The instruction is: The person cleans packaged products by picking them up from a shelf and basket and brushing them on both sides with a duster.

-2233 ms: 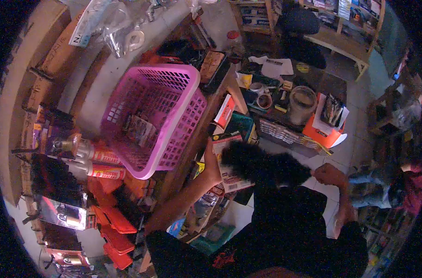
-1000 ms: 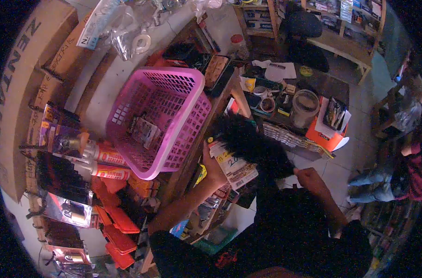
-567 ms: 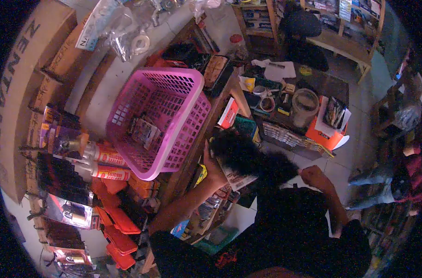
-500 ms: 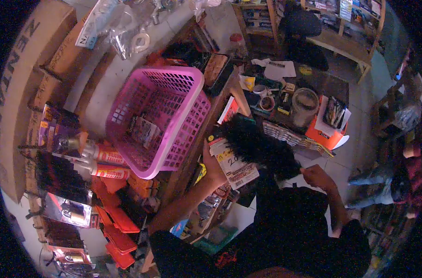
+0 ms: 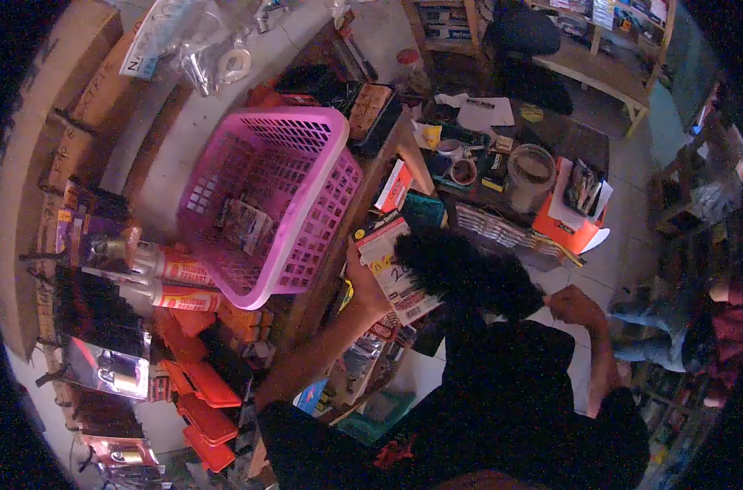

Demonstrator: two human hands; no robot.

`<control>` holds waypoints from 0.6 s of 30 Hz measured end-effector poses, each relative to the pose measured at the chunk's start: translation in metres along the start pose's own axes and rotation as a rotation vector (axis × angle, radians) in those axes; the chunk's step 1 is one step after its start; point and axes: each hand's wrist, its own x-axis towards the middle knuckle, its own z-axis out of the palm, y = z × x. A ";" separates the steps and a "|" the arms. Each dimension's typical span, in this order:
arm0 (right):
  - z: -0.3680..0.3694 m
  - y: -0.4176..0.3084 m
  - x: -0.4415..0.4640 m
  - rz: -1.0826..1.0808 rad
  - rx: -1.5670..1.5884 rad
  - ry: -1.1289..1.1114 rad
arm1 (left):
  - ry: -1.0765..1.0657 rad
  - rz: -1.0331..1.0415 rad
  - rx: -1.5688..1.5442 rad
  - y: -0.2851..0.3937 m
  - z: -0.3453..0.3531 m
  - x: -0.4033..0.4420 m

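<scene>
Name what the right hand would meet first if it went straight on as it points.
Probably the printed card in the left hand: the black duster that the right hand holds leads that way and overlaps the card in view, though depth is unclear.

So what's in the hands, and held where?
Left hand: printed pack, by its left edge. Right hand: black fluffy duster, at its right end.

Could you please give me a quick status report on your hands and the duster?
Left hand holding printed package. Right hand gripping black duster. Duster hides part of package; pink basket left of both hands.
</scene>
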 end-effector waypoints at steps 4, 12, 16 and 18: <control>-0.007 0.010 -0.007 -0.121 -0.060 -0.169 | 0.206 0.158 0.138 0.001 0.002 -0.002; -0.013 0.004 -0.017 -0.061 -0.159 -0.193 | -0.002 -0.013 -0.018 0.001 -0.009 -0.003; -0.012 -0.004 -0.022 -0.039 -0.103 -0.130 | 0.074 0.015 0.040 0.001 -0.007 -0.002; -0.011 -0.007 -0.024 -0.063 -0.122 -0.169 | 0.108 0.020 0.038 0.003 0.001 -0.007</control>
